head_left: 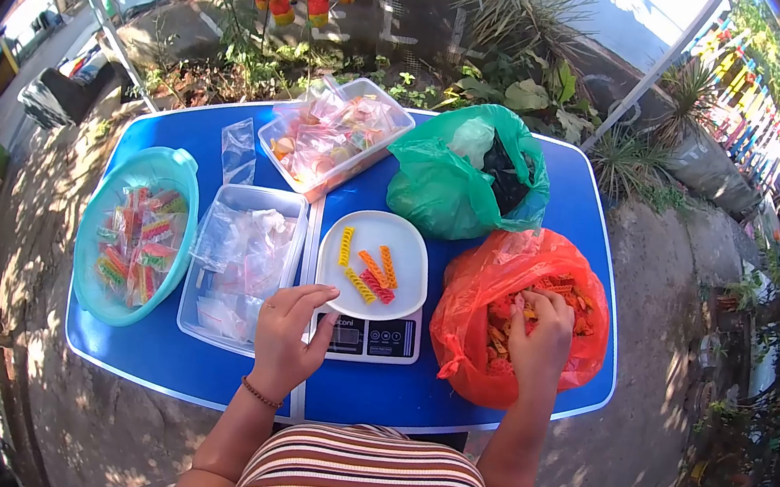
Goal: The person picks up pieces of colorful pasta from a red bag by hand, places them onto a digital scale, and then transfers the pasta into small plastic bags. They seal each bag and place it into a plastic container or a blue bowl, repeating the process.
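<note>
My right hand (539, 335) reaches into the red plastic bag (464, 350), which holds many colourful spiral snack pieces (585, 316). Its fingers are pinched together among the pieces, and what they hold is hard to make out. My left hand (295, 329) is beside the white plate (325, 299), thumb and fingers apart, fingertips at the near left rim. On the plate lie several spiral pieces (372, 269) in yellow, orange and pink. Under it stands a white digital kitchen scale (388, 338); my left thumb is close to its display.
A turquoise basin (84, 274) at left holds packed snack bags. A clear container (205, 323) holds plastic bags; another tub (388, 141) behind holds filled packets. A green plastic bag (426, 190) stands at the back right. A loose clear bag (238, 152) lies on the blue table (371, 397).
</note>
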Motion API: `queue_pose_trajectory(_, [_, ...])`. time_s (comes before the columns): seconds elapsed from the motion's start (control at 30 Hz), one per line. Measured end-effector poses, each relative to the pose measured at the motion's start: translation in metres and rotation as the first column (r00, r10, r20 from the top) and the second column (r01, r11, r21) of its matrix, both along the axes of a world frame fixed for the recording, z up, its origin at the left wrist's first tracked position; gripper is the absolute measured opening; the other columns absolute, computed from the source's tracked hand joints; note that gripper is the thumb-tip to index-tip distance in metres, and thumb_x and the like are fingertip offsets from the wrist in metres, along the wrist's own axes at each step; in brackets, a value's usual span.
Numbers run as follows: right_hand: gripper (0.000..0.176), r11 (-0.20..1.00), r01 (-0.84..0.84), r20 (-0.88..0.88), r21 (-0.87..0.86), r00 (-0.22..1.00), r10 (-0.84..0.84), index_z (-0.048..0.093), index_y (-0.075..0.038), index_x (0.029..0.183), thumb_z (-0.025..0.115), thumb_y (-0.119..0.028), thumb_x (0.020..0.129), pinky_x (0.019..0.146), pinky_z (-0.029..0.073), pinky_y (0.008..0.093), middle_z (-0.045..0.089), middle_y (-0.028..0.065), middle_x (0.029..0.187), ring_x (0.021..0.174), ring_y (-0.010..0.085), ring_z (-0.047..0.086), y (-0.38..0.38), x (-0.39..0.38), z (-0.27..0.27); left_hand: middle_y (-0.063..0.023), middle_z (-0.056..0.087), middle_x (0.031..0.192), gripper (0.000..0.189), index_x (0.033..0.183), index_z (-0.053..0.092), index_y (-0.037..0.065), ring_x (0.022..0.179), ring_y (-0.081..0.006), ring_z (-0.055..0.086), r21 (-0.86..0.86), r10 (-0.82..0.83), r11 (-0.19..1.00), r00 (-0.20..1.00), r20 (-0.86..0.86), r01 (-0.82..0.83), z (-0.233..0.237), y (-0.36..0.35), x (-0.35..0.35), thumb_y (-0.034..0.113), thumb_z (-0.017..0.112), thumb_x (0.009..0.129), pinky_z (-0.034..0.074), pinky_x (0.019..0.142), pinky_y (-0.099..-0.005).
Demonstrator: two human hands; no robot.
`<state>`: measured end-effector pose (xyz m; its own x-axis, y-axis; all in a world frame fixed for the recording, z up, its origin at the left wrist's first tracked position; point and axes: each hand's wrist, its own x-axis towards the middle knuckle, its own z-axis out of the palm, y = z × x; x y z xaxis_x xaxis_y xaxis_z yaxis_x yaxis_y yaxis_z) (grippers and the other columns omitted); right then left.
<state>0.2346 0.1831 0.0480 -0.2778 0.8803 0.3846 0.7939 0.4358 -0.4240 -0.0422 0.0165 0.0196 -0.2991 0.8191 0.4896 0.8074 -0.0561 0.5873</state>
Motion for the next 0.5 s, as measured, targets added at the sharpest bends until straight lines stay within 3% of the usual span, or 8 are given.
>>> queue_pose_trajectory(0.03, [0.022,0.999,0.005,-0.042,0.054,0.999,-0.003,0.073,-0.003,0.102,0.076,-0.009,0.081,0.091,0.051,0.0444,0.068,0.0102,0.109,0.102,0.032,0.061,-0.004,-0.002,0.006,-0.0052,0.072,0.116,0.03,0.116,0.07,0.009,0.106,-0.0255,0.064,-0.009,0.019,1.0,1.0,-0.018,-0.019,0.002,-0.001,-0.002,0.008,0.074,0.086,0.045,0.095,-0.0388])
queue_pose_trajectory(0.07, [0.03,0.998,-0.055,-0.07,-0.017,0.996,0.054,0.074,-0.007,0.106,0.081,-0.016,0.079,0.097,0.048,0.0466,0.064,0.0108,0.121,0.111,0.0336,0.057,-0.008,-0.005,0.011,-0.0066,0.072,0.116,0.03,0.114,0.07,0.008,0.107,-0.0262,0.064,-0.016,0.035,0.999,0.999,-0.037,-0.036,0.005,0.0,-0.004,0.007,0.074,0.085,0.045,0.096,-0.0392])
queue_pose_trajectory(0.17, [0.036,0.939,-0.336,0.028,-0.076,0.941,0.339,0.075,-0.013,0.106,0.086,-0.023,0.073,0.107,0.041,0.051,0.055,0.0126,0.137,0.125,0.038,0.049,-0.03,-0.026,0.018,-0.0075,0.073,0.116,0.028,0.113,0.071,0.007,0.109,-0.0263,0.064,-0.028,0.078,0.997,0.997,-0.023,-0.079,0.005,0.002,-0.006,0.007,0.074,0.086,0.042,0.099,-0.0397])
queue_pose_trajectory(0.2, [0.04,0.922,-0.35,0.103,-0.168,0.924,0.37,0.076,-0.018,0.103,0.089,-0.025,0.066,0.114,0.034,0.0545,0.045,0.0132,0.148,0.133,0.0412,0.04,-0.03,-0.025,0.005,-0.0074,0.073,0.116,0.027,0.113,0.071,0.008,0.109,-0.0262,0.064,-0.021,0.085,0.996,0.996,-0.02,-0.085,0.005,0.003,-0.007,0.007,0.074,0.086,0.042,0.099,-0.0396])
queue_pose_trajectory(0.3, [0.038,0.961,-0.183,0.22,-0.21,0.948,0.228,0.076,-0.019,0.101,0.088,-0.02,0.064,0.115,0.034,0.0541,0.047,0.0119,0.148,0.133,0.0403,0.041,-0.02,-0.02,-0.017,-0.0049,0.073,0.116,0.027,0.114,0.071,0.01,0.108,-0.0239,0.064,-0.007,0.084,0.996,0.996,0.002,-0.084,0.001,0.002,-0.01,0.009,0.073,0.087,0.041,0.098,-0.0394])
queue_pose_trajectory(0.5, [0.037,0.976,-0.028,0.279,-0.215,0.956,0.089,0.076,-0.019,0.099,0.086,-0.019,0.064,0.114,0.035,0.0517,0.048,0.0093,0.148,0.134,0.037,0.041,-0.001,-0.025,-0.016,-0.0035,0.073,0.116,0.026,0.115,0.071,0.012,0.107,-0.0221,0.064,-0.004,0.079,0.997,0.996,0.028,-0.079,-0.006,-0.003,-0.013,0.011,0.072,0.088,0.04,0.097,-0.0387])
